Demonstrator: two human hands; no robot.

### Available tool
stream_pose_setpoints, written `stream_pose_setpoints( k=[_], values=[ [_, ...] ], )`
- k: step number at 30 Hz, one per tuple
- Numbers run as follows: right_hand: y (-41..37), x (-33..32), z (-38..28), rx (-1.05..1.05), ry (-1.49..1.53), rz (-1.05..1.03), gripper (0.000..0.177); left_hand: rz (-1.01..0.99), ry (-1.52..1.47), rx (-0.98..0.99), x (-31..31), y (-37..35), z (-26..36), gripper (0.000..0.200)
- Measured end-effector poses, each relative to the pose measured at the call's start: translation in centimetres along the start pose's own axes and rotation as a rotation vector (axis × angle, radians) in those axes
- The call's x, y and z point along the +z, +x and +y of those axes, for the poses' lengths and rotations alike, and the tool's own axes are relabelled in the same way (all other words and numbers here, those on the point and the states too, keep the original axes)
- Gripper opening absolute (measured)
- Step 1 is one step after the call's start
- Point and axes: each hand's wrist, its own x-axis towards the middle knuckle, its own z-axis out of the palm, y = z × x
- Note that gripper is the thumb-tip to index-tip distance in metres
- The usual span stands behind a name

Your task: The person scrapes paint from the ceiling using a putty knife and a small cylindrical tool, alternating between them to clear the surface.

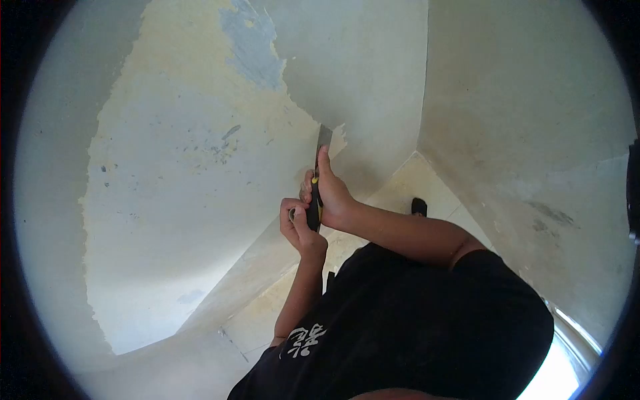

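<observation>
Gripping one scraper (315,195), the right hand (337,200) is folding around the handle (313,217) near the blade (325,135), and the left hand (301,232) is clasping it lower. The blade is lying at the ragged coating edge (308,115) on the wall (373,80).

You wear a black short-sleeved shirt (427,320) with a white character-like print (307,341) toward your left arm, and a dark shoe (419,207).
</observation>
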Motion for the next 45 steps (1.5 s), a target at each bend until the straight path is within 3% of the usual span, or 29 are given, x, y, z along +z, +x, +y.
stream_pose_setpoints(
  k=[2,3,6,11,17,23,26,29,32,35,45],
  values=[
    [-0.3,0.2,0.1,-0.010,0.035,-0.022,0.072,0.010,0.119,0.027,0.1,-0.1,0.8,0.027],
    [-2.4,-2.2,0.9,0.018,0.034,0.080,0.071,-0.013,0.076,-0.051,0.8,-3.1,0.4,0.027],
    [2.0,-1.4,-1.3,-0.014,-0.055,-0.042,0.071,0.021,0.037,0.130,1.9,1.0,-1.9,0.028],
    [1.4,-1.3,0.2,-0.062,-0.003,0.036,0.071,0.016,0.117,0.039,0.6,0.0,-0.9,0.029],
    [1.2,-1.1,-0.3,-0.036,-0.010,0.041,0.070,0.051,0.079,0.078,1.1,-0.1,-1.2,0.025],
    [1.6,-2.2,1.1,-0.012,-0.078,0.062,0.069,0.039,0.081,0.068,1.0,-0.8,-1.8,0.033],
    [2.0,-1.8,-0.8,-0.137,-0.045,0.065,0.069,0.043,0.112,-0.001,2.3,0.8,-1.1,0.035],
    [0.8,-0.2,-2.3,-0.124,0.039,0.134,0.068,0.014,0.107,0.017,2.6,1.2,-0.5,0.037],
    [0.5,-1.6,-0.3,-0.037,-0.088,0.056,0.068,-0.010,0.008,0.114,0.7,-1.0,-3.1,0.032],
    [1.0,-2.5,0.3,-0.007,-0.115,0.083,0.068,0.017,-0.051,0.060,0.5,-1.6,-3.9,0.032],
    [1.5,-3.3,1.3,-0.001,-0.014,0.062,0.070,0.006,0.101,0.048,0.3,-1.9,-3.0,0.031]
  ],
)
